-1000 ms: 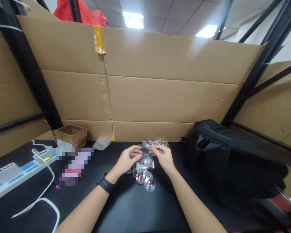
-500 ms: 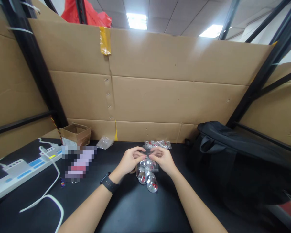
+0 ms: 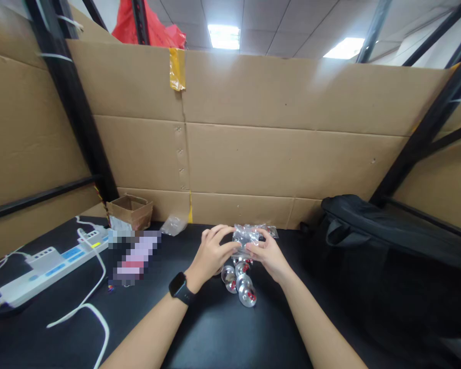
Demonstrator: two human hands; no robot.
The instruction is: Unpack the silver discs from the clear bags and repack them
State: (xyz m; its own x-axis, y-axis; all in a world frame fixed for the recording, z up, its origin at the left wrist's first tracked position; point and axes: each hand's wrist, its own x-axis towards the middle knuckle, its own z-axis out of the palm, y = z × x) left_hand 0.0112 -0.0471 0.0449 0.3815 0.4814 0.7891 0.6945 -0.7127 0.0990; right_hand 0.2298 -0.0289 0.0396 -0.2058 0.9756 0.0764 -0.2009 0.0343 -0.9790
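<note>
Between my two hands is a small clear plastic bag (image 3: 245,234), raised above the black table. My left hand (image 3: 210,254), with a black watch on its wrist, pinches the bag's left side between thumb and fingers. On the other side, the fingers and thumb of my right hand (image 3: 271,257) close on the bag's right edge. Whether anything is inside the bag I cannot tell. Below lie several shiny silver round metal pieces (image 3: 247,295) with red marks, overlapping in rows; my hands partly hide them. Behind, clear packets (image 3: 271,232) with red marks rest near the cardboard wall.
A white power strip (image 3: 54,269) and its cable (image 3: 96,310) lie at the left. Near the wall are a small open cardboard box (image 3: 140,215) and a crumpled clear bag (image 3: 173,225). A large black bag (image 3: 388,266) stands at the right. Cardboard (image 3: 253,164) closes off the back.
The clear bag has come up into plain view between my hands, and my fingers now close on its sides. The whole view has shifted slightly.
</note>
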